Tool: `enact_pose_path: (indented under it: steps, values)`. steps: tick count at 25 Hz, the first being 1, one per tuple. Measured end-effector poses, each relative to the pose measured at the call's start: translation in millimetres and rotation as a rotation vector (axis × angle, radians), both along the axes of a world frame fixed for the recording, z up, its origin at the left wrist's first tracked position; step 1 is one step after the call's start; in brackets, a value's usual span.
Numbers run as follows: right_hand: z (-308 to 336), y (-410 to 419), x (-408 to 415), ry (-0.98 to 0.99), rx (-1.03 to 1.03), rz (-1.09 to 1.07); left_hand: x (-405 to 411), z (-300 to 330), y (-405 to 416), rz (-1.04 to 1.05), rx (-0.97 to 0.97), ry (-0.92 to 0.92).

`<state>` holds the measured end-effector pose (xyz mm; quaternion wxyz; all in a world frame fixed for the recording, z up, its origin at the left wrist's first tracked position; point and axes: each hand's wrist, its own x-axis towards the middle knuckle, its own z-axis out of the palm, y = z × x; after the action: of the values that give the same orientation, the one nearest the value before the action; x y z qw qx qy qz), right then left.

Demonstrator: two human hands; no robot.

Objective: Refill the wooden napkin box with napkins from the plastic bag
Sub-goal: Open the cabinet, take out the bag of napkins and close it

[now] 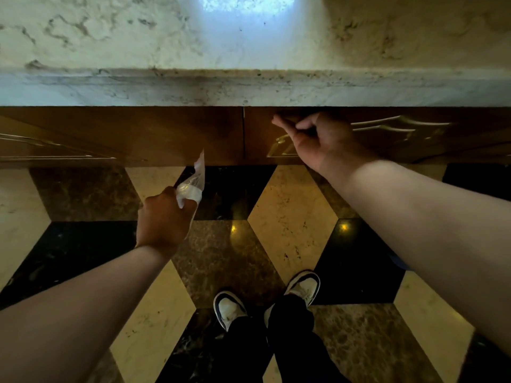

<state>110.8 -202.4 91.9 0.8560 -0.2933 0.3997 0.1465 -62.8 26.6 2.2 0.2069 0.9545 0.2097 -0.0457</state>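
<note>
My left hand point(163, 217) is closed around a crumpled clear plastic bag point(193, 181), which sticks up out of the fist below the counter edge. My right hand point(318, 139) is up against the right wooden cabinet door point(387, 134), just under the marble counter point(249, 87), with its fingers curled at the door's top edge. The cabinet doors look closed. No napkin box and no napkins are in sight.
A second wooden cabinet door point(124, 134) is at the left, with a narrow seam between the two. The floor point(290, 211) is polished stone in cream, brown and black diamonds. My two feet in white shoes point(229, 309) stand close to the cabinet.
</note>
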Motion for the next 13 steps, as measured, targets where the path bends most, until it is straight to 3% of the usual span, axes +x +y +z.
enact_pose_path:
  steps: [9, 13]
  values:
    - [-3, 0, -11, -0.005, 0.071, -0.005, 4, 9, -14, 0.026, -0.037, -0.010]
    - [-8, 4, -17, -0.004, 0.066, 0.004, 7, 19, -28, 0.059, -0.113, 0.093]
